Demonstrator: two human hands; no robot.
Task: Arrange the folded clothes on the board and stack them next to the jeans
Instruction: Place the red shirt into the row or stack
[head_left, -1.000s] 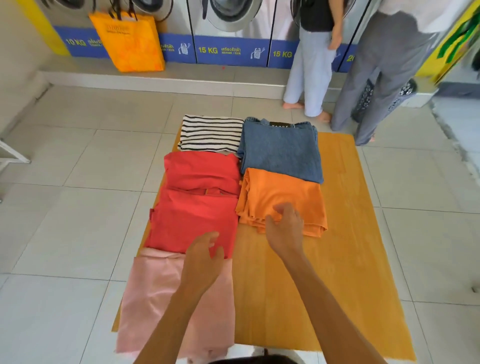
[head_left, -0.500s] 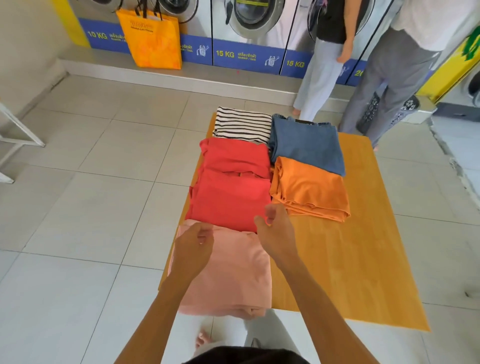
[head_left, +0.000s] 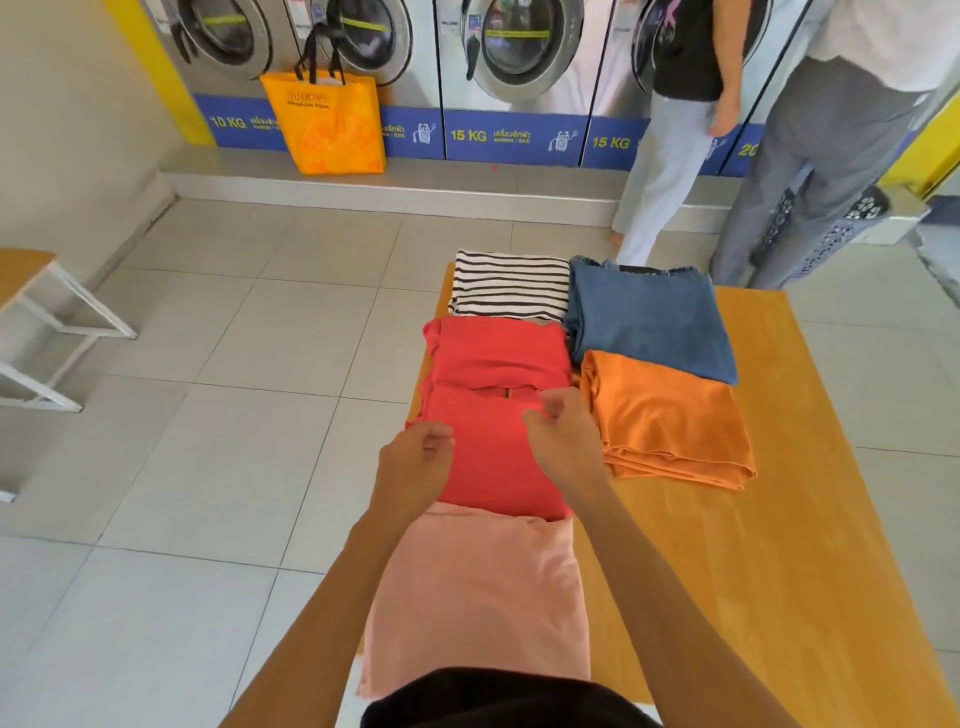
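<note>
On the wooden board (head_left: 779, 519) the folded jeans (head_left: 649, 317) lie at the far end, with a striped top (head_left: 511, 283) to their left and an orange garment (head_left: 670, 421) just in front. Down the board's left side lie a far red garment (head_left: 493, 351), a near red garment (head_left: 493, 467) and a pink garment (head_left: 478, 587). My left hand (head_left: 415, 462) hovers at the near red garment's left edge with its fingers loosely curled. My right hand (head_left: 563, 441) is over its far right corner, also half curled. Neither hand clearly grips cloth.
Two people stand beyond the board's far right end by the washing machines (head_left: 514, 57). A yellow-orange bag (head_left: 327, 124) sits on the step at the back left. A bench frame (head_left: 41, 332) stands at the left. Bare wood fills the board's right half.
Both hands have moved forward from the pink garment's far edge to over the near red garment. The camera has shifted, so the board appears further right.
</note>
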